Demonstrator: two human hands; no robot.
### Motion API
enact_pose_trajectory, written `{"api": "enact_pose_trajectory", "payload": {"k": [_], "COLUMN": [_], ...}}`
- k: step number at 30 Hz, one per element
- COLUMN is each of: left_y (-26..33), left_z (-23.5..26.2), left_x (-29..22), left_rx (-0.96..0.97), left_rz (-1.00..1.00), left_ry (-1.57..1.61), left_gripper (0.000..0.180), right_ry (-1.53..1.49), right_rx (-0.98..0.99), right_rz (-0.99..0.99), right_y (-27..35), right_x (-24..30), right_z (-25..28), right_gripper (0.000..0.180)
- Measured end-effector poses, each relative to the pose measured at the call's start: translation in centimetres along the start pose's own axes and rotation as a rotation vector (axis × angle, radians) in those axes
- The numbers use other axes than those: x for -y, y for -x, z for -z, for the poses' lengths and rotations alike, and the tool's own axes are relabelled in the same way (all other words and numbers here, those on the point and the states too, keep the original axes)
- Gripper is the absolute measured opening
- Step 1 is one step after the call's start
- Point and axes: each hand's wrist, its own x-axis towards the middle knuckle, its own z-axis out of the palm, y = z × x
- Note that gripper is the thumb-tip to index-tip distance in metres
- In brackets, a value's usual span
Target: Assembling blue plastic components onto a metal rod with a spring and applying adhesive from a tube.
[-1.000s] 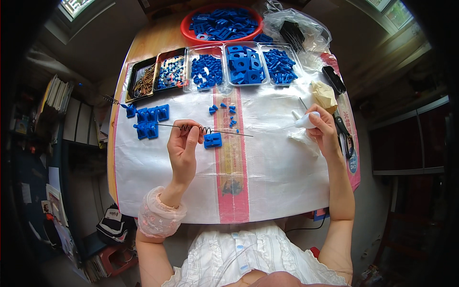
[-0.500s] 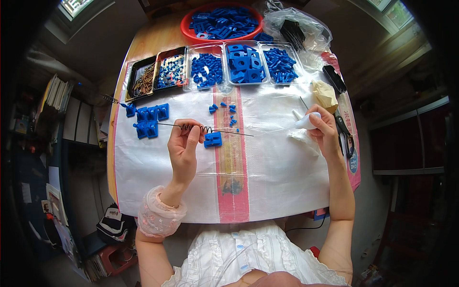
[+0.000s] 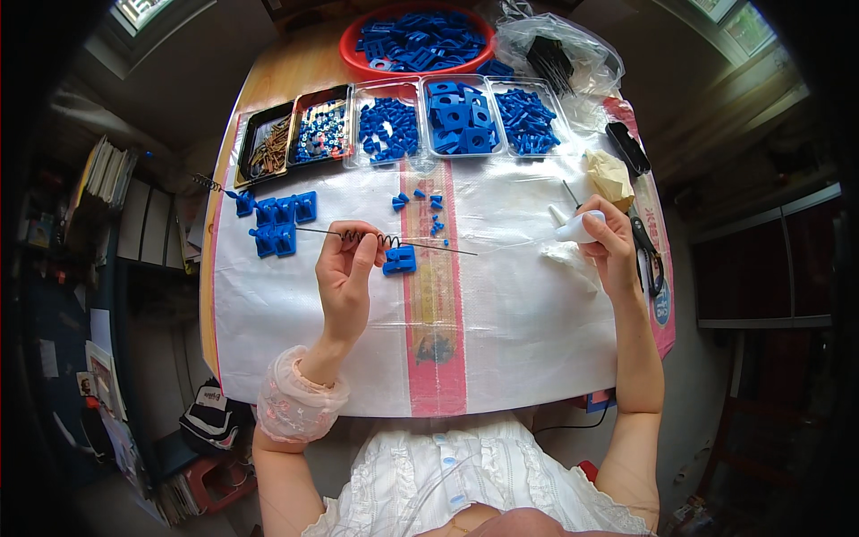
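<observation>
The left hand [image 3: 344, 268] is closed in a pinch on a thin metal rod [image 3: 420, 243] that carries a small coil spring [image 3: 369, 239] just beyond the fingertips. The rod lies nearly level above the surface [image 3: 295, 340], its free end pointing toward the right hand. By its look, the rod is light and stiff but slender enough to flex at the tip; the best hold is close to the spring, where the fingers already sit. The spring appears soft and free to slide, so it likely needs a fingertip against it.

The right hand [image 3: 607, 243] is closed around a small white bottle [image 3: 573, 228] with its nozzle pointing toward the left hand. The bottle appears light and smooth; a grip around the body suits it.

Just beside the left fingertips, touching the surface, lies a blue plastic block [image 3: 400, 260]. Beyond the left hand, a group of similar blue blocks [image 3: 279, 224] lies near a second spring [image 3: 208, 183]. Small blue pieces [image 3: 420, 200] are scattered between the hands and further out.

Farthest from the hands, a row of clear trays [image 3: 456, 116] holds blue parts, with a red bowl [image 3: 416, 40] behind it. Scissors [image 3: 646, 259] lie just outside the right hand.
</observation>
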Motion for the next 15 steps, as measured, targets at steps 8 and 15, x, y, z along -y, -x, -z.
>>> {"api": "enact_pose_trajectory", "payload": {"k": [8, 15], "left_y": [-0.01, -0.02], "left_z": [-0.05, -0.06], "left_x": [-0.10, -0.05], "left_rx": [0.001, 0.000], "left_rz": [-0.002, 0.003], "left_ry": [0.001, -0.002], "left_gripper": [0.007, 0.007], "right_ry": [-0.009, -0.011], "right_rx": [-0.002, -0.004], "right_rz": [-0.006, -0.013], "right_y": [0.05, 0.05], "right_x": [0.34, 0.18], "right_z": [-0.28, -0.15], "right_gripper": [0.018, 0.018]}}
